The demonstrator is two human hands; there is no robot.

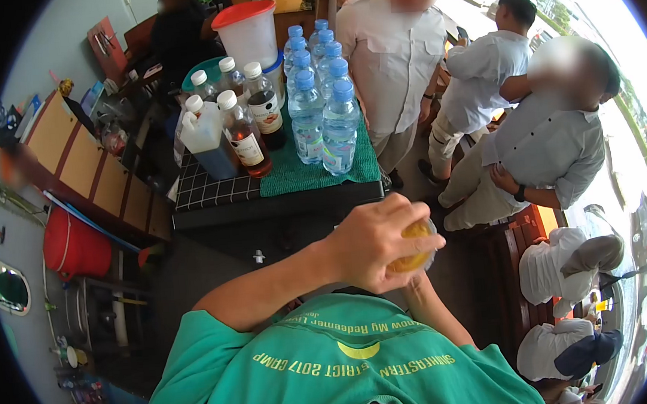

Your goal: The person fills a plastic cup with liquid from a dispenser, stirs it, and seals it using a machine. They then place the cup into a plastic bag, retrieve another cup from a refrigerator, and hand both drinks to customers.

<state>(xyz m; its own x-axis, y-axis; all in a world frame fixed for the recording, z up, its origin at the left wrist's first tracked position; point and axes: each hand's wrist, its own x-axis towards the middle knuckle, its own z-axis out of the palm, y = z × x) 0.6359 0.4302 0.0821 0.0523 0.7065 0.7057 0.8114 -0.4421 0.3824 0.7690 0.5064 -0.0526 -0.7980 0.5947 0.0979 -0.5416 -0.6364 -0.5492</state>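
My left hand (383, 246) is wrapped round a clear round container (415, 246) with something yellow in it, held in front of my chest; the fingers are slightly blurred. Below it, my right hand (417, 279) is mostly hidden by the container and the left hand, with only the wrist area showing. Beyond the hands stands a table with a green cloth (300, 182). On it are several water bottles with blue caps (341, 129), a dark bottle with a label (264, 108), an amber bottle (246, 140) and a white jug of dark liquid (206, 139).
A white bucket with a red rim (248, 38) is behind the bottles. People in pale shirts stand past the table (396, 54) and at the right (552, 141); others are at the lower right (568, 260). A red bucket (75, 242) and cabinets (84, 159) are at the left.
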